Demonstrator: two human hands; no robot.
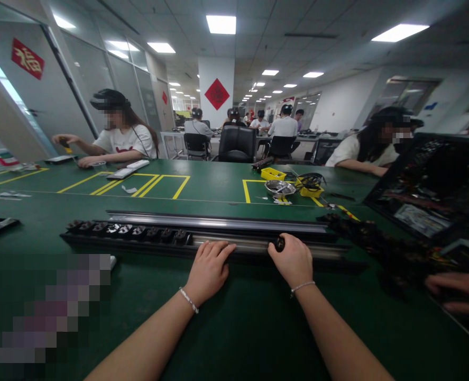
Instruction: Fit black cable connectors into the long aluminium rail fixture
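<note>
A long black channel point(238, 247) lies across the green table, with several black socket modules point(138, 232) seated side by side in its left part. My left hand point(210, 269) rests with spread fingers on the channel's near edge, right of the modules, holding nothing. Further right, my right hand point(295, 260) is closed round a small dark round-ended part point(279, 243) over the channel's bare stretch. Behind the channel lies a second long strip point(218, 222), parallel to it.
A dark heap of parts point(393, 251) lies at the right, near another person's hand point(460, 290) and an open black case point(424, 190). Further back are a metal bowl point(279, 188) and a yellow tray point(273, 174). People sit across the table.
</note>
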